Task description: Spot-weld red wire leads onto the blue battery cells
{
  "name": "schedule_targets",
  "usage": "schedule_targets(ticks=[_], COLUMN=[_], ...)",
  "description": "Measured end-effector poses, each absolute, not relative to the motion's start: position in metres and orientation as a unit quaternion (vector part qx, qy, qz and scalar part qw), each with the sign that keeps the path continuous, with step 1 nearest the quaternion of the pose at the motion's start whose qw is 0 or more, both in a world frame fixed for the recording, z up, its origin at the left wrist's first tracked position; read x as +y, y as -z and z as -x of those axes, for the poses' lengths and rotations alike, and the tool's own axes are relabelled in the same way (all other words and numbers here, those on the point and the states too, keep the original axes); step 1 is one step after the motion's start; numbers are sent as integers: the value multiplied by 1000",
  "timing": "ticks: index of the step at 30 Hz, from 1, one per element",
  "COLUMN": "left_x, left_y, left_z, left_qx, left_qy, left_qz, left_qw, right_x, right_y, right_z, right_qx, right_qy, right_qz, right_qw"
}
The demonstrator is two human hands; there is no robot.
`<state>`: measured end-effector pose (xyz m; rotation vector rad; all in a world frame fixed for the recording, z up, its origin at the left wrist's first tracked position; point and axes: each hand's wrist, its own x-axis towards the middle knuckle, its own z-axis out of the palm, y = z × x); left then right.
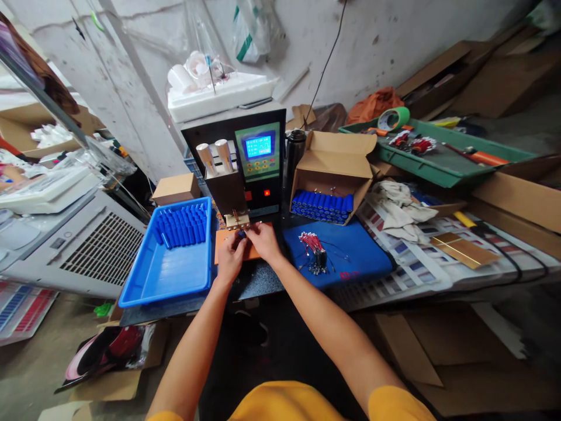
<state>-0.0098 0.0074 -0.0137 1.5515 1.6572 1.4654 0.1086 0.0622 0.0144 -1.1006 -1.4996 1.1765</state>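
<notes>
A small cell (pixel 242 233) shows as a patch of dark blue, mostly hidden by the fingers, just below the welder's tips and over an orange pad (pixel 253 253). The left hand (pixel 230 254) has its fingers clamped on it; the right hand (pixel 265 241) meets it from the other side, but whether those fingers grip it I cannot tell. Behind stands the welder (pixel 245 131), its screen lit. Left, a blue tray (pixel 179 275) holds glossy blue cylinders in rows; right, red and black leads (pixel 316 252) lie on a blue mat (pixel 363 254).
</notes>
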Motion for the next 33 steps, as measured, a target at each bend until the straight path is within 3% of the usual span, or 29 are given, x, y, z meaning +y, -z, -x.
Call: schedule_targets(ticks=[22, 33], left_x=[6, 7], left_y=[12, 13], left_z=[8, 8], left_qx=[576, 576], left_qy=[-555, -555], left_qz=[-556, -556], left_qw=[226, 226], right_x=[60, 53], right_y=[-14, -16], right_z=[-109, -125], right_qx=[-617, -617], right_qy=[-462, -498], right_qz=[452, 379], right_qw=[449, 478])
